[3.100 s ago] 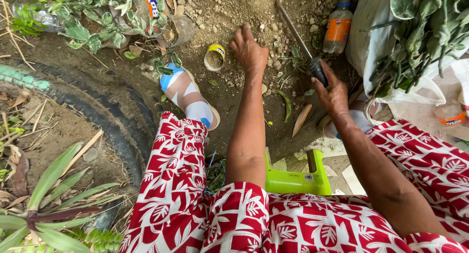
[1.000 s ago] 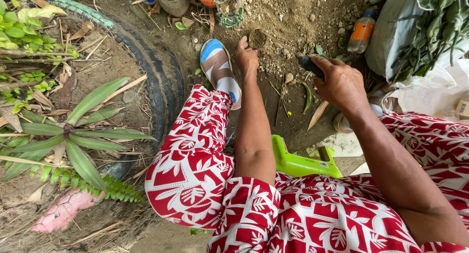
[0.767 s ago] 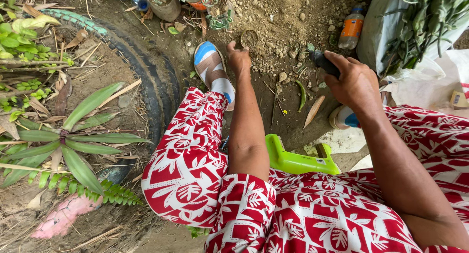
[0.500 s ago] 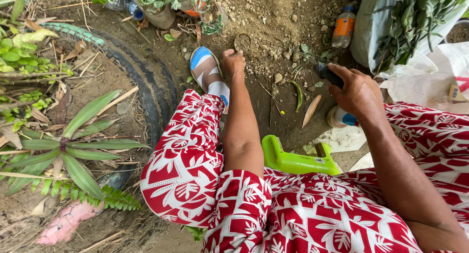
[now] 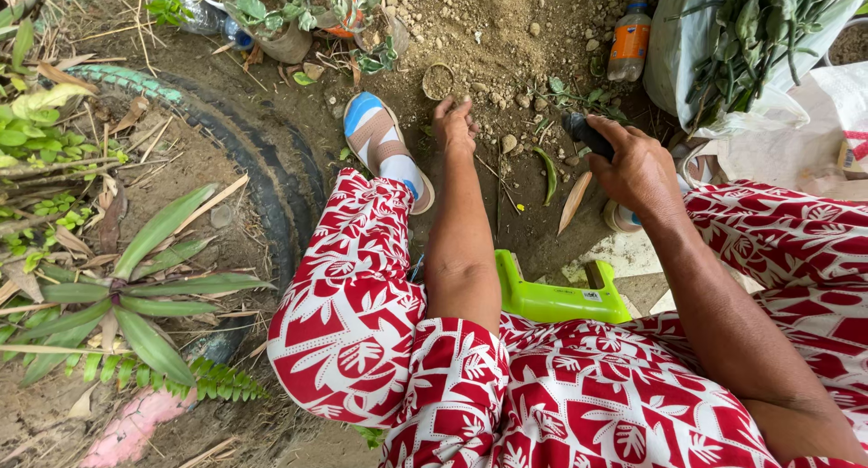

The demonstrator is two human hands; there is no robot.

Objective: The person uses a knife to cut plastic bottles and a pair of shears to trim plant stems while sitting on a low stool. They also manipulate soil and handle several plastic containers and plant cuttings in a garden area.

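My left hand [image 5: 455,124] reaches down to the loose soil [image 5: 488,34], fingers bunched together at the ground beside a small round ring-shaped lid [image 5: 439,81]; whether it grips anything I cannot tell. My right hand [image 5: 637,165] is closed around the dark handle of a tool [image 5: 586,133] that points towards the soil. I sit on a lime green stool [image 5: 551,296] in a red and white patterned garment [image 5: 542,387]. My foot in a blue and tan sandal [image 5: 384,147] rests left of the left hand.
An old tyre [image 5: 262,179] rings a planting bed with a spiky green plant [image 5: 127,296] at left. An orange bottle [image 5: 630,43], a bag of green stems [image 5: 750,43] and a potted plant [image 5: 280,25] lie at the back. A green pod [image 5: 549,174] lies between my hands.
The view has shifted down and left. My left hand has pulled back from flat on the soil to bunched fingers near the ring lid. My right hand keeps hold of the tool.
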